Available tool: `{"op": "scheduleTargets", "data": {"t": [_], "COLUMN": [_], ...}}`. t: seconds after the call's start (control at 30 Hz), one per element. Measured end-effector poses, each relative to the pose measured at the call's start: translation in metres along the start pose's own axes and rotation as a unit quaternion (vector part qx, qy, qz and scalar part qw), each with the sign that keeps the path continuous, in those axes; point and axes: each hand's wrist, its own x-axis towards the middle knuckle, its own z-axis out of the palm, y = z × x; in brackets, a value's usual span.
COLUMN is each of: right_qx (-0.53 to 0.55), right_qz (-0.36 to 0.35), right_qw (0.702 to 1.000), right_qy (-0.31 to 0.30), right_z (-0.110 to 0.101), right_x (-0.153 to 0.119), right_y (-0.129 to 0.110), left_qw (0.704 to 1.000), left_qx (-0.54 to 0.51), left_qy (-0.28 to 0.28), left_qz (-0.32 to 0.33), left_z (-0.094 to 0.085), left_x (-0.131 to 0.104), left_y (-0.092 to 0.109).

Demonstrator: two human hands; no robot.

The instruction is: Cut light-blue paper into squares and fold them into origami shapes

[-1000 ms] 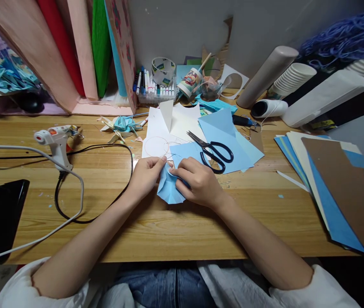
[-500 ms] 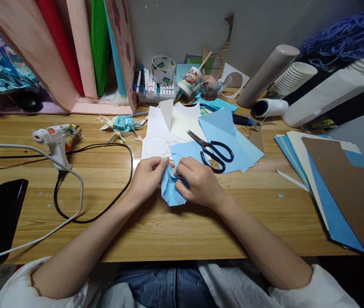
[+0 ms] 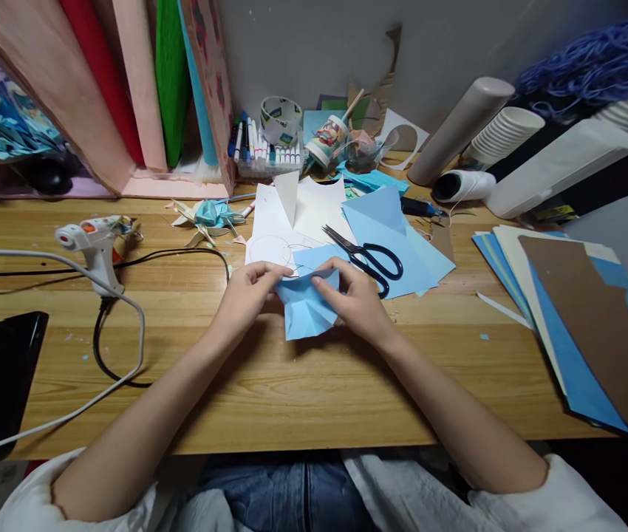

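Note:
A creased light blue paper piece (image 3: 308,310) is held up over the wooden table in front of me. My left hand (image 3: 250,292) pinches its upper left corner between thumb and fingers. At its upper right, my right hand (image 3: 355,299) grips the edge, thumb on the near face and fingers behind. Just beyond the right hand lie black-handled scissors (image 3: 366,258), partly on a blue sheet (image 3: 394,240). White paper (image 3: 267,214) with drawn circles lies behind the left hand.
A white glue gun (image 3: 95,247) stands at the left with its cable (image 3: 140,325) looping near my left forearm. A black tablet-like object (image 3: 1,369) lies at the left edge. Stacked coloured sheets (image 3: 580,318) lie right. Markers (image 3: 258,144) and a paper cup (image 3: 325,140) stand at the back.
The blue paper, bunched and folded before, is now spread wider. My hands have moved apart, the right one shifting to the right and up along the paper's edge.

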Motion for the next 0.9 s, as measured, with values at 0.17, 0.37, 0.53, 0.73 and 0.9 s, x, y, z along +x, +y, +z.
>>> {"op": "scheduleTargets", "data": {"t": [0.17,0.37,0.53,0.73,0.9], "right_qx": [0.09,0.067,0.079,0.114,0.11], "right_qz": [0.033,0.027,0.058,0.069,0.05], "right_qw": [0.992,0.99,0.989,0.984,0.986], "right_qy": [-0.086,-0.119,-0.113,-0.116,-0.111], "right_z": [-0.008,-0.007,-0.007,-0.008,-0.009], "right_x": [0.01,0.007,0.007,0.009,0.007], "right_y": [0.009,0.007,0.008,0.009,0.003], "left_qw": [0.989,0.977,0.975,0.983,0.986], "left_qx": [0.012,0.045,0.046,0.035,0.024], "left_qy": [-0.142,-0.197,-0.202,-0.156,-0.131], "left_qz": [-0.044,-0.064,-0.078,-0.094,-0.098], "left_z": [-0.003,-0.007,-0.006,-0.005,-0.005], "left_x": [-0.001,0.003,0.004,0.003,0.004], "left_y": [0.001,-0.009,-0.009,-0.005,-0.005]}}
